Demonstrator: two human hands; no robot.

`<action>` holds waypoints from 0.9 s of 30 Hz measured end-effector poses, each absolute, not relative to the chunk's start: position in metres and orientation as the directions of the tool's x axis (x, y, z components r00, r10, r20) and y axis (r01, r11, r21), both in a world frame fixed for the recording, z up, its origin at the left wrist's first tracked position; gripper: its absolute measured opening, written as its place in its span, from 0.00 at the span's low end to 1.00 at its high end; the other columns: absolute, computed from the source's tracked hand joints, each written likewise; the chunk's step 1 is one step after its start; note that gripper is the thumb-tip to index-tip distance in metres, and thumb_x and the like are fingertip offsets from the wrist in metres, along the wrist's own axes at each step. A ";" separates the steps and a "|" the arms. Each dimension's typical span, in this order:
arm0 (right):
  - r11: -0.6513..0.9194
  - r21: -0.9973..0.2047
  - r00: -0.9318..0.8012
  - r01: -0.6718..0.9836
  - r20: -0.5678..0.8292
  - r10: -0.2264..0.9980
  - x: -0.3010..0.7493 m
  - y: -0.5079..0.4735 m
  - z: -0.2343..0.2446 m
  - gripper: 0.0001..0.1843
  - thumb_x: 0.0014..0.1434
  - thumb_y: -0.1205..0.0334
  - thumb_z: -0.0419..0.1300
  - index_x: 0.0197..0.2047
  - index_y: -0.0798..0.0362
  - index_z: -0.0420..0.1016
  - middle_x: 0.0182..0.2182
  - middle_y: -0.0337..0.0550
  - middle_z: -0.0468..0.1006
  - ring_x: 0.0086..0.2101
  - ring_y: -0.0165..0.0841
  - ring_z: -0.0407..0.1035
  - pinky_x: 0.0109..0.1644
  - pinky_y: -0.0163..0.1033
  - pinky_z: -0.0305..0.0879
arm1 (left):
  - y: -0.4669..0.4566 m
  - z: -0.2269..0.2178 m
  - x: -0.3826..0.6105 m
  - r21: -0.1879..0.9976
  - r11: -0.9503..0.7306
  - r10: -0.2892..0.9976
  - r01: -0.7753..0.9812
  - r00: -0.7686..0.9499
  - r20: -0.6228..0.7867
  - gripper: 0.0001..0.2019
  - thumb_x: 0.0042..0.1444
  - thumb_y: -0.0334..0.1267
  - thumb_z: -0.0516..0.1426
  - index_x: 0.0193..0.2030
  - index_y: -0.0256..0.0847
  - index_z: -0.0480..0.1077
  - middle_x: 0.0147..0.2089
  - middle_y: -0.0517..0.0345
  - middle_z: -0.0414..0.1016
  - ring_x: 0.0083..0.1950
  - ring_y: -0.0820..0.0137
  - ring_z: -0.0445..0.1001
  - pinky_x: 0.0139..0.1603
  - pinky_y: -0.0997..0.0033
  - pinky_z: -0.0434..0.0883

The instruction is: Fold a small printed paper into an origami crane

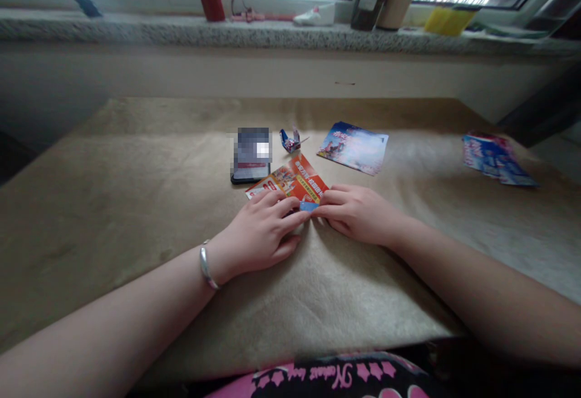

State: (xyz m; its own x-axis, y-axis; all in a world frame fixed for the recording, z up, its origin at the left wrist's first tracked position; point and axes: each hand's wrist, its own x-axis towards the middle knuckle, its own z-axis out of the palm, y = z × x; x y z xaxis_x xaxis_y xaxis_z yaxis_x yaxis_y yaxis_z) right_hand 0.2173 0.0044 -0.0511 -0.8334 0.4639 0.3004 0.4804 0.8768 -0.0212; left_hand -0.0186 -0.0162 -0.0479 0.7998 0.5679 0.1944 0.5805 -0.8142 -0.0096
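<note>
An orange printed leaflet (297, 184) lies on the beige cloth (136, 204) just beyond my hands. My left hand (261, 234), with a silver bracelet at the wrist, rests palm down on the leaflet's near edge with its fingertips pressed on the paper. My right hand (358, 213) meets it fingertip to fingertip, its fingers together on the same near corner. A small folded paper crane (291, 141) stands behind the leaflet. A dark phone (251, 156) lies to the crane's left.
A blue and pink printed sheet (354, 147) lies right of the crane, another one (494, 157) at the far right. On the stone windowsill (136, 29) stand a red container (211, 0), a yellow object (448, 21) and other items.
</note>
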 end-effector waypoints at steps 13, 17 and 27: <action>0.833 0.080 -0.821 0.548 0.244 0.516 0.212 -0.003 -0.044 0.09 0.61 0.66 0.53 0.39 0.50 0.75 0.36 0.45 0.74 0.36 0.34 0.65 0.35 0.37 0.57 | -0.019 -0.048 -0.013 -0.097 -0.804 0.551 0.587 0.796 0.249 0.17 0.60 0.42 0.50 0.55 0.44 0.67 0.53 0.51 0.69 0.53 0.57 0.63 0.57 0.53 0.60; 0.815 0.069 -0.801 0.576 0.247 0.545 0.209 -0.005 -0.043 0.09 0.60 0.66 0.53 0.37 0.51 0.75 0.36 0.45 0.74 0.37 0.35 0.66 0.36 0.37 0.58 | -0.017 -0.045 -0.014 -0.100 -0.810 0.545 0.578 0.805 0.235 0.17 0.61 0.41 0.50 0.54 0.44 0.67 0.53 0.51 0.70 0.52 0.58 0.65 0.56 0.55 0.61; 0.820 0.062 -0.800 0.569 0.270 0.535 0.210 -0.006 -0.044 0.08 0.60 0.66 0.54 0.36 0.51 0.75 0.38 0.44 0.75 0.36 0.33 0.65 0.36 0.37 0.58 | -0.009 -0.038 -0.017 -0.087 -0.857 0.488 0.508 0.854 0.184 0.11 0.62 0.36 0.50 0.47 0.43 0.70 0.46 0.54 0.72 0.48 0.63 0.67 0.55 0.59 0.62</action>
State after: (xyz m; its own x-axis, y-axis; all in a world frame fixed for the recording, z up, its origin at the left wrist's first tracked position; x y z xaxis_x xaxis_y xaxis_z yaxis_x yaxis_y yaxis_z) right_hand 0.2102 -0.0059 -0.0436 -0.8003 0.5353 0.2703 0.5692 0.8199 0.0616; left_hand -0.0174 -0.0085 -0.0383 0.8536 0.4876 0.1836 0.5081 -0.8569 -0.0867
